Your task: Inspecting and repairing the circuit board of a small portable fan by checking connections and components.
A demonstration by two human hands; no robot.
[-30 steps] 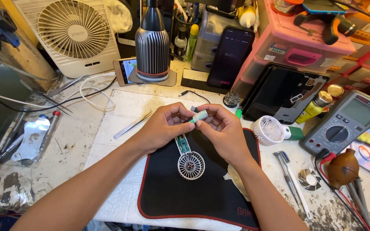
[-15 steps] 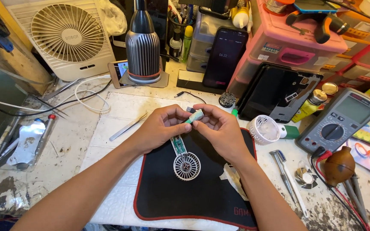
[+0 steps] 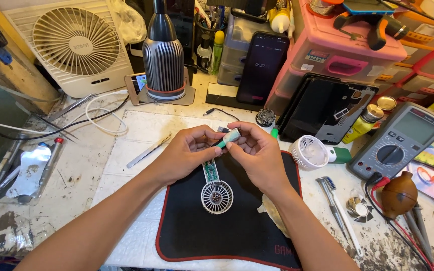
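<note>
Small cylindrical cell [image 3: 228,137], pinched by left hand [image 3: 189,152], right hand [image 3: 258,153]

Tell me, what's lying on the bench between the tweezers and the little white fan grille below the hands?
In the head view, the left hand lies between the tweezers and the fan grille, with a strip of white mat and the black mat's edge.

You have a pale green cylinder [image 3: 228,136] pinched in your fingers; below it hangs a green circuit board [image 3: 210,171] with a white round fan grille [image 3: 217,196]. Under them lies a black mat [image 3: 237,226] edged in red. Far left stands a white desk fan [image 3: 76,42], far right a pink storage box [image 3: 350,60]. The lamp base [image 3: 163,62] is striped black and silver.
</note>
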